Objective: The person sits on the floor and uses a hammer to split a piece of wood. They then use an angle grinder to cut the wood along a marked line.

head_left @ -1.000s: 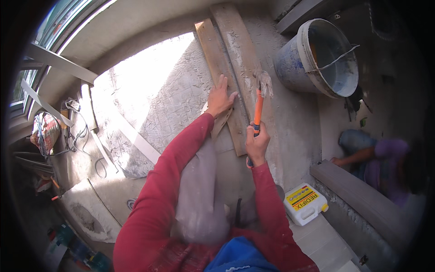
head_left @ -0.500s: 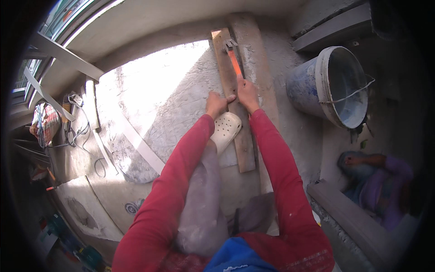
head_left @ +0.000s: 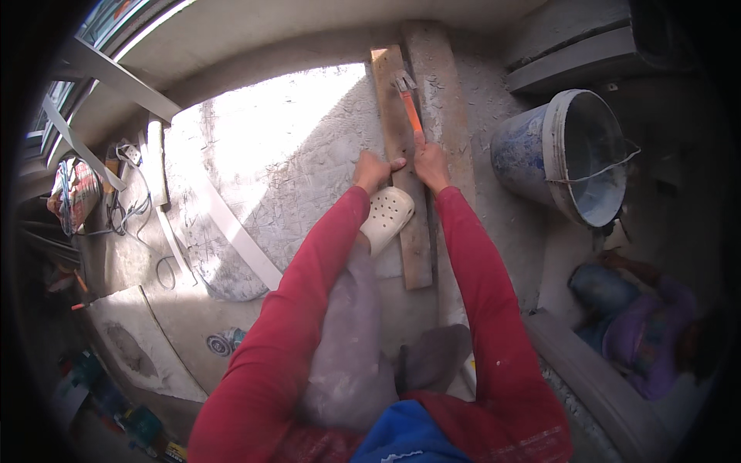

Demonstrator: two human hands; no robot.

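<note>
My right hand point(head_left: 432, 167) is closed round the orange handle of a claw hammer point(head_left: 412, 114). The hammer's metal head lies over the upper part of a long wooden plank point(head_left: 417, 258), close to its right edge. At the plank's left edge my left hand point(head_left: 373, 170) has its fingers curled and its thumb laid across the wood. The far side of that grip is hidden. Just below the left hand, my cream perforated clog point(head_left: 387, 217) overlaps the plank's left edge.
A dusty bucket point(head_left: 527, 150) with a wire handle is tipped at the right. Beyond it crouches a person in purple point(head_left: 644, 336). A pale strip point(head_left: 235, 237) lies on the sunlit board point(head_left: 309, 185); cables point(head_left: 137, 208) and a sack point(head_left: 77, 197) are at the left. Power tools point(head_left: 100, 393) lie lower left.
The view has shifted slightly, so the plank and bucket appear further right. Both hands keep their holds, and the hammer head stays over the plank. The person at the right has shifted posture.
</note>
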